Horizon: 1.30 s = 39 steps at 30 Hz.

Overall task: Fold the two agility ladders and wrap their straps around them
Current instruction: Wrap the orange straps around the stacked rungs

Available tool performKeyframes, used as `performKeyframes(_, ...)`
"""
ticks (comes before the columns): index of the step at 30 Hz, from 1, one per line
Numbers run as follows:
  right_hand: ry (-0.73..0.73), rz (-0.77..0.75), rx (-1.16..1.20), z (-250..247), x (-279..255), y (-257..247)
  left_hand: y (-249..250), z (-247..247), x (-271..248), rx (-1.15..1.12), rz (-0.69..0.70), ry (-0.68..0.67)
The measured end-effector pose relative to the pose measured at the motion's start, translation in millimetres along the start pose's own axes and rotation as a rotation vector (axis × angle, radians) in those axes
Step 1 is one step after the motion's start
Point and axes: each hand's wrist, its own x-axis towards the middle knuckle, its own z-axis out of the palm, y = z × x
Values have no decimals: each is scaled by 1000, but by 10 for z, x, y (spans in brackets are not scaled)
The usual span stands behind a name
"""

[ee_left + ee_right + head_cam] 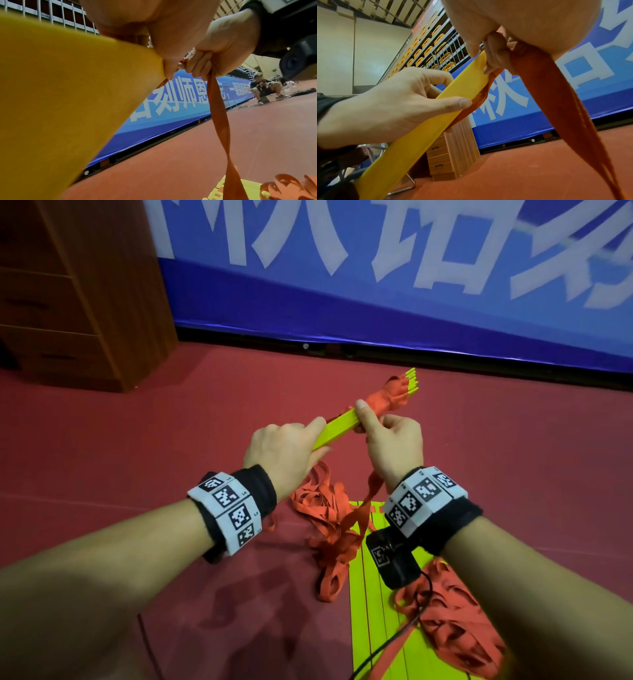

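I hold a folded bundle of yellow-green ladder rungs (337, 429) in the air, pointing away to the upper right, with orange strap (390, 397) wound round its far part. My left hand (284, 451) grips the bundle's near end (436, 108). My right hand (394, 443) pinches the orange strap (217, 108) against the middle of the bundle, thumb on top; the strap hangs from it to the floor. The second ladder (376, 594) lies flat on the floor below my right wrist, with loose orange straps (329, 529) piled on both sides of it.
A blue banner (376, 285) with white characters runs along the far side of the red floor (171, 440). A wooden drawer cabinet (78, 292) stands at the back left. A person (264, 88) crouches far off by the banner. A black cable (394, 642) trails from my right wrist.
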Motion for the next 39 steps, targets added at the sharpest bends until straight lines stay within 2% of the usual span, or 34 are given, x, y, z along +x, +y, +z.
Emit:
performKeyframes(3, -27, -68, 73, -11, -34, -13, -10, -28, -22, -23, 1, 33)
performKeyframes(5, -37, -119, 128, -13, -60, -18, -29, -48, -29, -124, -24, 51)
performKeyframes(9, -113, -207, 200, 1, -56, -1, -93, -46, -34, -551, -154, -24)
performKeyframes(12, -139, -248, 221, -9, -59, 9, -118, 14, -60, -763, -132, -27)
performKeyframes(14, -151, -275, 244, -24, -63, -11, -139, 9, -50, -943, -167, -20)
performKeyframes(17, -172, -306, 293, -56, -79, -52, -142, -89, 24, -1360, -329, -140)
performKeyframes(19, -185, -309, 297, -71, -91, -65, -124, -153, 46, -1567, -375, -310)
performKeyframes(21, -206, -301, 303, -78, -103, -61, -76, -223, 29, -1514, -318, -394)
performKeyframes(24, -262, -279, 312, -104, -102, -80, -42, -225, 2, -1448, -287, -378)
performKeyframes(28, -338, -194, 316, -150, -107, -142, -38, -166, -16, -1355, -289, -252)
performKeyframes(33, -407, -48, 298, -184, -76, -51, -169, -140, 48, -989, -300, -49)
performKeyframes(39, -395, -66, 133, -222, -2, 82, -311, -147, 101, -845, -353, 25)
